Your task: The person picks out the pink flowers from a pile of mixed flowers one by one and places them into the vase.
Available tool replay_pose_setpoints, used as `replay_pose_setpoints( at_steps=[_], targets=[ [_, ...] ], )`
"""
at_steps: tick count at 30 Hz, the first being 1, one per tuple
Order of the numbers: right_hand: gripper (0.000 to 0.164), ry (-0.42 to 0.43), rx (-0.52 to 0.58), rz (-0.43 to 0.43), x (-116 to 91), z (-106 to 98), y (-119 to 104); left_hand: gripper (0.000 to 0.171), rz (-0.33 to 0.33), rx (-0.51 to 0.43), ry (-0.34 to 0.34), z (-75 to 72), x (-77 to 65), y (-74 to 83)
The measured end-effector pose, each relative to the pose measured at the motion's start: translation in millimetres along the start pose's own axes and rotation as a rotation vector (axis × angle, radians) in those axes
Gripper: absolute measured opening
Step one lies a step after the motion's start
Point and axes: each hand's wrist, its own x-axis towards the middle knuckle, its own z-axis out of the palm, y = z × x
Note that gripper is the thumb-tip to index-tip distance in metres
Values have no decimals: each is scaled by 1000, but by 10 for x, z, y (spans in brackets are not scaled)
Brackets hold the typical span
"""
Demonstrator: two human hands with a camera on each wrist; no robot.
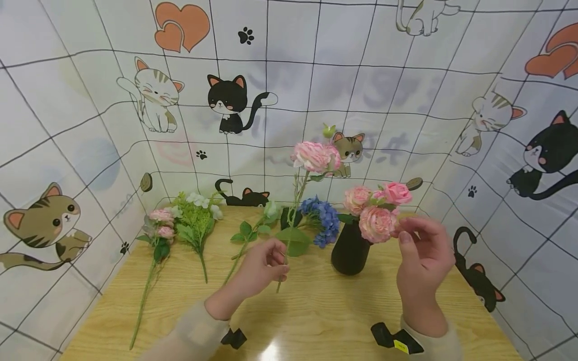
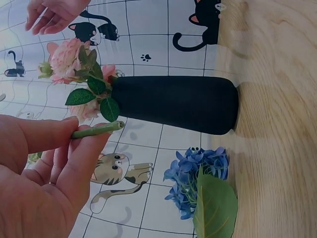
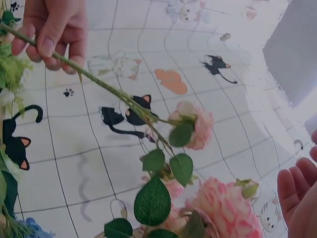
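My left hand [image 1: 262, 265] pinches the green stem of a pink peony [image 1: 312, 156] near its lower end, holding it upright above the table. In the left wrist view the cut end of that stem [image 2: 99, 130] sticks out past the thumb and finger. To the right stands a black vase [image 1: 349, 250] with several pink blooms [image 1: 378, 223] in it. Beside those blooms is my right hand [image 1: 424, 258], raised, fingers loosely bent and holding nothing. In the right wrist view its fingers [image 3: 297, 186] show at the right edge, apart from the flowers.
On the wooden table [image 1: 316, 321] lie a pink rose stem [image 1: 155, 250], a white-flowered green sprig [image 1: 196, 233], a white rose stem [image 1: 248, 233] and a blue hydrangea [image 1: 322, 223] with a broad leaf. A cat-print cloth [image 1: 289, 85] encloses the back and sides.
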Motion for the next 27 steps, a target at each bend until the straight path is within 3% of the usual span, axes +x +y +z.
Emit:
replay_pose_setpoints(
  at_steps=[12,18,27],
  targets=[
    [24,-198,89,71,-191,116,99,21,60,64,20,91,-75,68],
    [25,-314,47,162,-302,175,90,21,80,96,2,134,-106,73],
    [30,-370,-18,278,-318,241,95,21,101,126,-25,236,-173,125]
  ],
)
